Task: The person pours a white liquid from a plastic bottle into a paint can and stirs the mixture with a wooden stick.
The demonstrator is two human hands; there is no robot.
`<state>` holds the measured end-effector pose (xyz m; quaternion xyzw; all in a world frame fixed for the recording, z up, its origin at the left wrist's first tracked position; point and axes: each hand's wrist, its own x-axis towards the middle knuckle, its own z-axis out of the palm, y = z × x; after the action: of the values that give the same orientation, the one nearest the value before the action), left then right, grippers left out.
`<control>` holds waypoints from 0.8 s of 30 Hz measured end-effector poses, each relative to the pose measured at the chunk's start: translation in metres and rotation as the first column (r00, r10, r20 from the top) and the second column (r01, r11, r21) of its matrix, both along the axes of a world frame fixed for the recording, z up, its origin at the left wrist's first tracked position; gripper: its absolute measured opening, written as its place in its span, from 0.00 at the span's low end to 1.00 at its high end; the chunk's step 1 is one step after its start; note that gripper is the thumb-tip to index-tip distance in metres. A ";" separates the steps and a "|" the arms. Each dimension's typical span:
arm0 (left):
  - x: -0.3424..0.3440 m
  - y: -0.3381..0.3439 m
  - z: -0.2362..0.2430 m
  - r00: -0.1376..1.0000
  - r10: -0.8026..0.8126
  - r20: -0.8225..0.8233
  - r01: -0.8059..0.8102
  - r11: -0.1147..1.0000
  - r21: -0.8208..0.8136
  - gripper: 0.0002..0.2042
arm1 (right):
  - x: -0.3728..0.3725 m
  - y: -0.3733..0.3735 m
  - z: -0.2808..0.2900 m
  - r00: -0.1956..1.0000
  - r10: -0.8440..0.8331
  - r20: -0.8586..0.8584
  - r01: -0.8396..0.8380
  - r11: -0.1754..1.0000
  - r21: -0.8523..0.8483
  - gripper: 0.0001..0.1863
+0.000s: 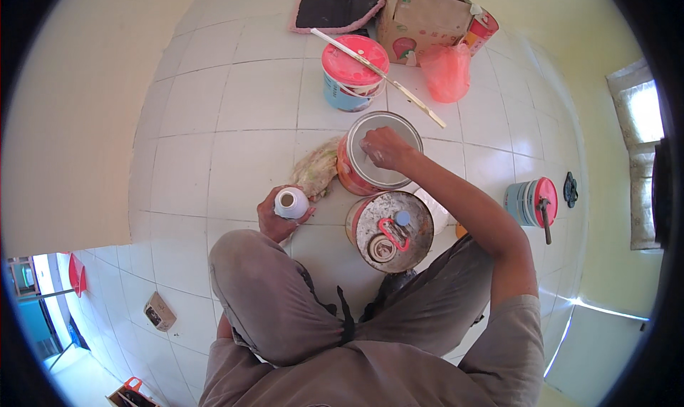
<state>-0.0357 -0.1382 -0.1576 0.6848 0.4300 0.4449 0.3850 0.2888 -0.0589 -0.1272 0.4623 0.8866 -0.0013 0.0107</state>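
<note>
My left hand (pixel 274 220) grips a small white open-topped bottle (pixel 291 202) just above my left knee. My right hand (pixel 383 148) rests with fingers closed on the grey lid of a red tin can (pixel 356 173) standing on the white tiled floor (pixel 242 115). Whether it grips anything on that lid is hidden. Between my knees stands a larger metal drum (pixel 388 230) with a red handle, a small blue cap and a round spout on its top. A crumpled pale rag (pixel 315 168) lies left of the red tin.
Farther off stands a pink-lidded blue bucket (pixel 353 72) with a long flat stick (pixel 377 76) across it. Behind it are a cardboard box (pixel 420 19), a pink plastic bag (pixel 447 72) and a dark mat (pixel 335 8). A small blue tin with red lid (pixel 531 202) sits at right.
</note>
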 end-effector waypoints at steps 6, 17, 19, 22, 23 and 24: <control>0.001 0.001 -0.003 1.000 0.005 -0.016 -0.004 1.000 0.006 0.27 | -0.006 -0.001 0.000 1.000 -0.022 0.006 0.023 0.998 -0.056 0.01; 0.000 0.005 -0.002 0.999 -0.001 -0.036 0.001 1.000 -0.005 0.27 | -0.012 0.005 0.000 0.997 -0.079 -0.026 0.071 0.973 -0.220 0.03; 0.003 0.005 -0.003 0.999 -0.011 -0.031 0.011 1.000 -0.010 0.27 | -0.009 0.005 -0.003 0.995 -0.087 -0.039 0.077 0.975 -0.209 0.03; 0.003 0.005 -0.001 0.999 -0.019 -0.036 0.019 1.000 -0.012 0.27 | -0.007 0.008 -0.008 0.989 -0.095 -0.111 0.067 0.969 -0.237 0.03; 0.002 0.005 0.000 0.999 -0.018 -0.038 0.017 1.000 -0.011 0.27 | -0.007 0.008 -0.008 0.978 -0.120 -0.169 0.074 0.965 -0.251 0.03; 0.002 0.005 0.000 0.999 -0.017 -0.038 0.017 1.000 -0.011 0.27 | -0.007 0.008 -0.009 0.963 -0.145 -0.226 0.082 0.960 -0.266 0.03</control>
<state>-0.0335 -0.1330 -0.1574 0.6946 0.4339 0.4262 0.3842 0.2822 -0.0505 -0.1357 0.5038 0.8456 -0.1722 -0.0389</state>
